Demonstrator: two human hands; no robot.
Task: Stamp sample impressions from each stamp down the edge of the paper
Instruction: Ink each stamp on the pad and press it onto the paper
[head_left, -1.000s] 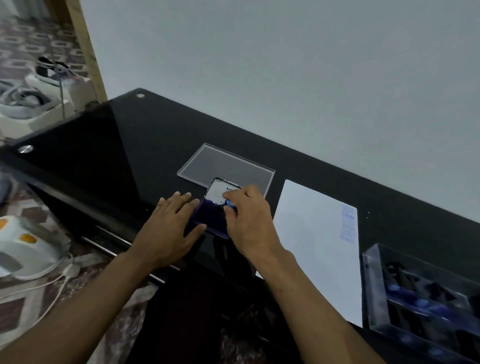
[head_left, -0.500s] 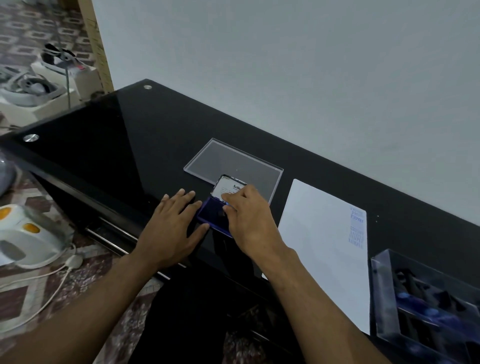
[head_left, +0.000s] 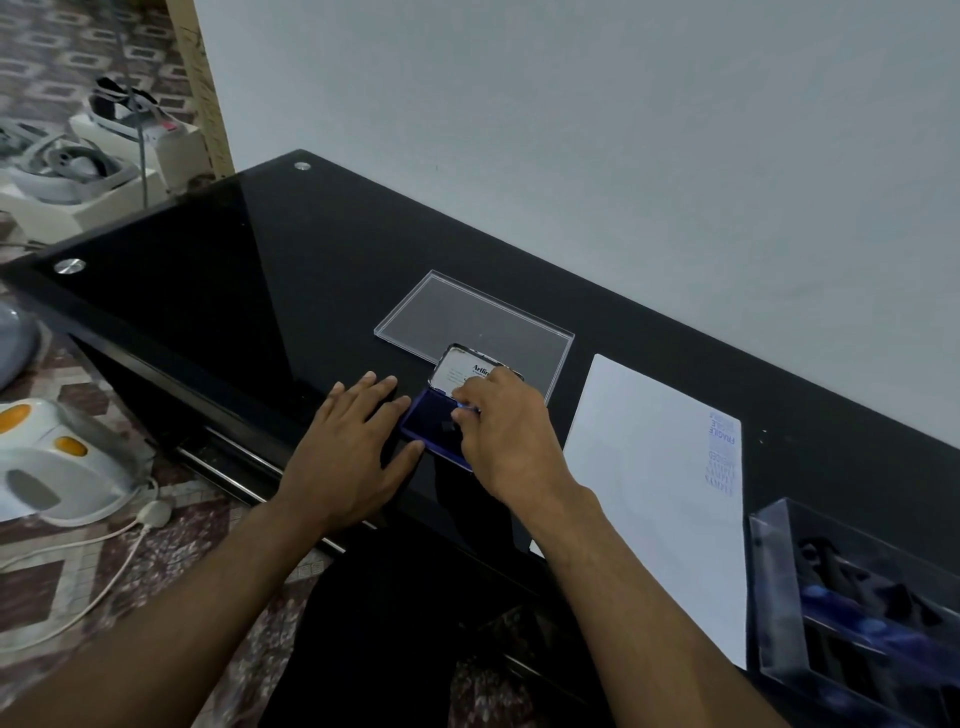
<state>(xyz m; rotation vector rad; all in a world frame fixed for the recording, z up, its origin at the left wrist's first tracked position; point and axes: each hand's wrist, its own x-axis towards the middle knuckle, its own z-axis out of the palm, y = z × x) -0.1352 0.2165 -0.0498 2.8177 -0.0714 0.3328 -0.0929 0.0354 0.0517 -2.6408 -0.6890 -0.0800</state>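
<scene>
An open blue ink pad (head_left: 434, 428) lies on the black glass table (head_left: 218, 291), its white-labelled lid (head_left: 462, 370) raised at the back. My right hand (head_left: 506, 431) pinches a small blue stamp (head_left: 464, 408) over the pad; most of the stamp is hidden by my fingers. My left hand (head_left: 358, 447) lies flat on the table, fingers straight, thumb touching the pad's left edge. To the right lies the white paper (head_left: 654, 499), with several blue impressions (head_left: 723, 452) down its far right edge.
A clear plastic lid (head_left: 467, 317) lies flat behind the ink pad. A clear box (head_left: 852, 613) holding several dark stamps stands at the right, next to the paper. The wall runs close behind the table. Appliances and a cable sit on the floor at left.
Both hands stay at the ink pad. My right hand has lifted slightly, so the blue stamp now shows between its fingertips. The view has shifted a little.
</scene>
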